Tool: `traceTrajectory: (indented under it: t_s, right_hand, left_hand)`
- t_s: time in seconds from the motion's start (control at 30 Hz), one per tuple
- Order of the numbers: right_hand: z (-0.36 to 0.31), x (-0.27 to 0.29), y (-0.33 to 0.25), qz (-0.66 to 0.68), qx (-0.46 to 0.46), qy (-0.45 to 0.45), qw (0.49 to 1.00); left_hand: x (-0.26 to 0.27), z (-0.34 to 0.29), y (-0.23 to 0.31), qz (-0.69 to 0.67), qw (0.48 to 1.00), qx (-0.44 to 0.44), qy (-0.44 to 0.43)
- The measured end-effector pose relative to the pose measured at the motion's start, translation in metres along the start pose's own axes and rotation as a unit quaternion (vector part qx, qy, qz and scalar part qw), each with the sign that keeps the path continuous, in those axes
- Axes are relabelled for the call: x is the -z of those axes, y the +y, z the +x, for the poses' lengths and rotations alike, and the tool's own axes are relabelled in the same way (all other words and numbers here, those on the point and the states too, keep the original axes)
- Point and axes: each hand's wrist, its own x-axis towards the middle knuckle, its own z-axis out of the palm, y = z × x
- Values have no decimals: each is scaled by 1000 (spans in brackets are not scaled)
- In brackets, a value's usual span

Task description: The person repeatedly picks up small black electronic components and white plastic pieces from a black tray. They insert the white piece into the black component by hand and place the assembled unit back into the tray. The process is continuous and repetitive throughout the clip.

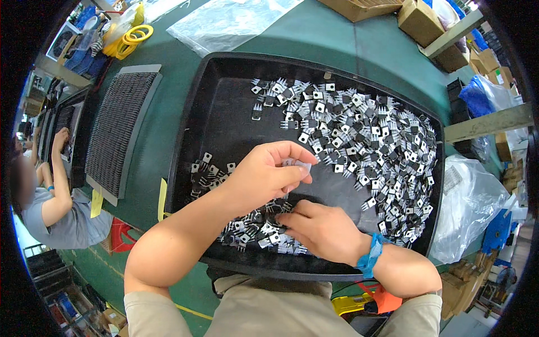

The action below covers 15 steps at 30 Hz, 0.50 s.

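Note:
A large black tray [193,106] lies before me with many loose transistors [387,146], small black bodies with silvery tabs and three legs. They form a big heap on the right and a smaller one along the near left edge. My left hand [266,174] is curled closed above the tray's middle, with pale metal-tabbed transistors [290,162] between fingers and thumb; how many is hidden. At the near heap my right hand [325,227], a blue band on its wrist, pinches at a dark transistor [279,209] among the others.
Left of the tray, a grey board [120,123] carries dense rows of dark parts. Beyond it a co-worker [62,208] reaches into another tray. Clear plastic bags [469,208] lie at the right and a plastic sheet [230,22] at the back. Yellow tape rolls [135,42] sit at the far left.

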Motion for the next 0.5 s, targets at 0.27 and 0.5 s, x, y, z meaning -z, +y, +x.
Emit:
traceTrajectory:
  t_s: [0.27,0.5]
  right_hand:
    - [1,-14,-3,-66,80,-81,991]
    - [-1,8,-3,120,21,24,992]
  left_hand:
    - [-2,1,0,28,1000,8,1]
    - [-2,-2,1,53,999,11,8]
